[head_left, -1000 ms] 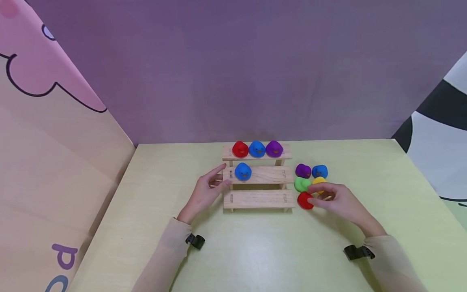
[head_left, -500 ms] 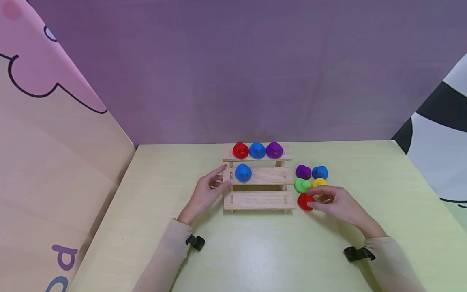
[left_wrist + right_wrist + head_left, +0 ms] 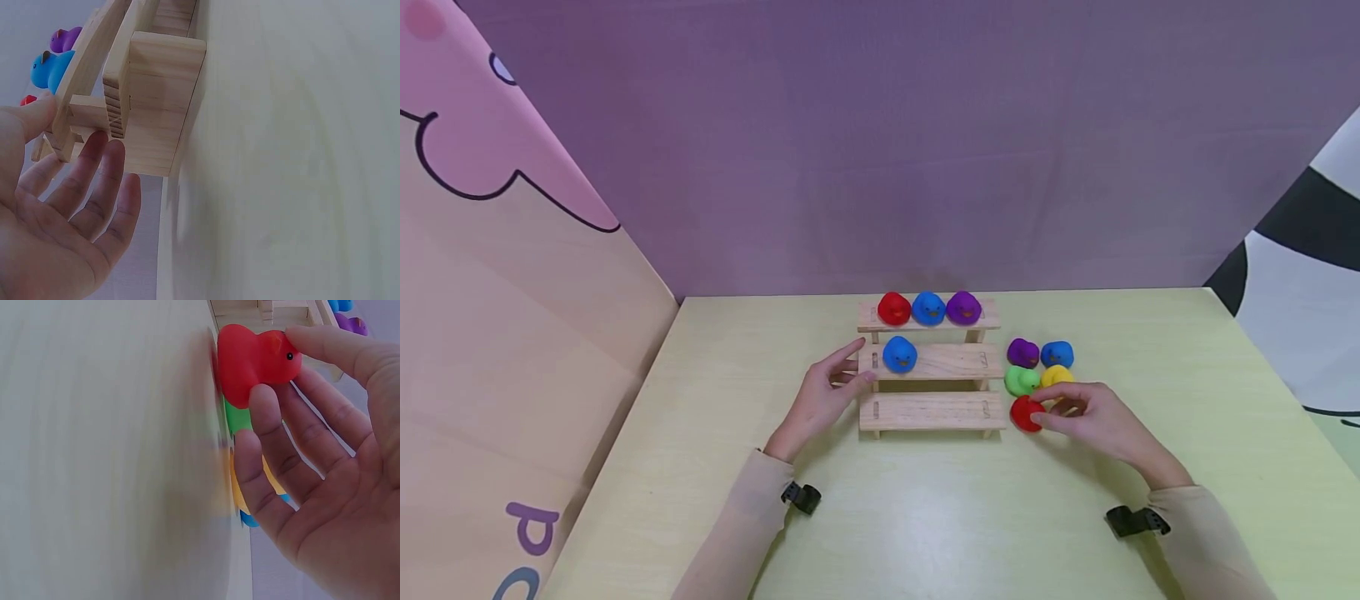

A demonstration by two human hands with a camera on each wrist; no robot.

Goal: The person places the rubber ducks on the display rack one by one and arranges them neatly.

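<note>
A stepped wooden stand [image 3: 934, 410] with three tiers stands at the back middle of the table. My left hand [image 3: 820, 404] holds the left end of its middle tier, thumb at the front edge and index finger at the back; the other fingers reach underneath in the left wrist view. To the right of the stand, my right hand [image 3: 1093, 421] pinches a red rubber duck [image 3: 240, 365] by its head, between thumb and fingers. The duck sits close to the table surface. One blue duck [image 3: 899, 354] sits at the left of the middle tier; the lowest tier [image 3: 165, 100] is bare.
Along the top tier sit a red duck [image 3: 894, 309], a blue duck [image 3: 928, 308] and a purple duck [image 3: 964, 308]. Behind my right hand are purple [image 3: 1023, 352], blue [image 3: 1057, 354], green [image 3: 1022, 381] and yellow [image 3: 1057, 375] ducks. A purple backdrop [image 3: 880, 150] rises behind the table.
My right fingers have come down slightly around the red duck's head, and the duck has shifted a touch leftward. My left hand keeps its place on the stand.
</note>
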